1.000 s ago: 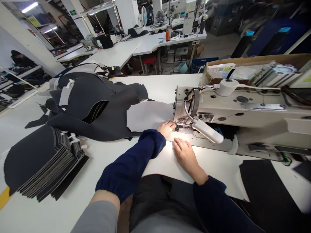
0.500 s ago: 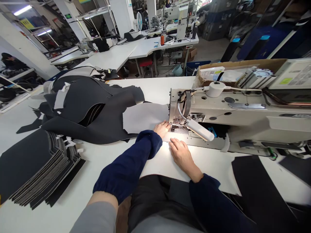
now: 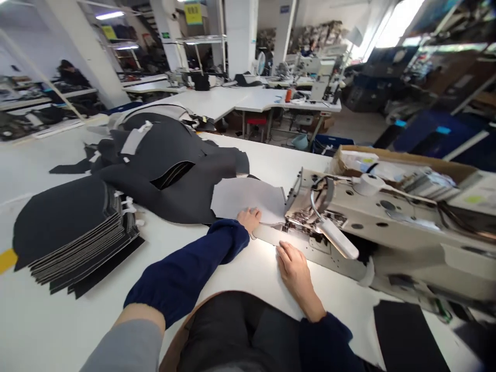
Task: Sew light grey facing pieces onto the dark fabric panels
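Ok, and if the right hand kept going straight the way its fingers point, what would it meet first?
The right hand would most likely meet the sewing machine's bed plate first. It looks right at the plate's edge, though depth is hard to judge from this view.

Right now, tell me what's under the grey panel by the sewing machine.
The grey panel overlaps the black fabric on the white table; how far that fabric runs beneath it, and what else lies there, cannot be seen because the panel covers it.
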Tool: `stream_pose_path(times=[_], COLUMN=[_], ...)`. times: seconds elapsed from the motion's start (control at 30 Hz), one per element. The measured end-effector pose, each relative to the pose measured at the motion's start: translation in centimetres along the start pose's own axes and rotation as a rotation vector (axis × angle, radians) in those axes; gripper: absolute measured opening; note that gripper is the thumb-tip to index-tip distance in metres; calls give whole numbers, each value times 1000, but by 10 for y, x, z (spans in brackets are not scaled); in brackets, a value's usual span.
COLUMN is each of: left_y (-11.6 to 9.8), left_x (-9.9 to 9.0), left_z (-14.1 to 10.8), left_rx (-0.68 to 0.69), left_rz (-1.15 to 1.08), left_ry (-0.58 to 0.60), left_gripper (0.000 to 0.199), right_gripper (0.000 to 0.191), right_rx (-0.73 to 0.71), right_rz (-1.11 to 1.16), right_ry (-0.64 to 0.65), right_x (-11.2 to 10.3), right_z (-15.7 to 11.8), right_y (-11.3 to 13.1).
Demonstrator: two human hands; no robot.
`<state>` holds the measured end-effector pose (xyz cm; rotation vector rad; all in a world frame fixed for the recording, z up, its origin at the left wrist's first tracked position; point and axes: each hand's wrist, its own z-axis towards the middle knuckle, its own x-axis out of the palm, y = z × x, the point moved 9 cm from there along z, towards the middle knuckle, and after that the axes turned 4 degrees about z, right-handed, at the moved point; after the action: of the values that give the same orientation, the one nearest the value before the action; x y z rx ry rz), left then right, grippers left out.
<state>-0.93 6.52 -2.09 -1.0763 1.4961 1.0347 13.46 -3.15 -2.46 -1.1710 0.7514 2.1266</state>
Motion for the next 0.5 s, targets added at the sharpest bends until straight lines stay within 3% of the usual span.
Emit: stream_pose_path(times=[0.13, 0.23, 0.37, 0.43, 0.5], left_y=[3, 1, -3, -6, -11], left_x=[-1, -10, -14, -7, 2], left_z=[-1, -3, -32, -68, -117], left_rx=[-84, -80, -18, 54, 242], left_rz=[-58, -91, -98, -84, -143], left_ry=[14, 40, 124, 192, 248], left_gripper=[45, 44, 36, 35, 41], right_gripper=[30, 31, 54, 68, 72], right_rx=[-1, 126, 663, 927, 1067], right_rz=[77, 307, 953, 1316, 1490], right_ry=[-32, -62, -154, -198, -175], right_x=[1, -8, -11, -2, 4], right_z=[0, -12, -52, -72, -82], right_y=[-5, -5, -15, -12, -4])
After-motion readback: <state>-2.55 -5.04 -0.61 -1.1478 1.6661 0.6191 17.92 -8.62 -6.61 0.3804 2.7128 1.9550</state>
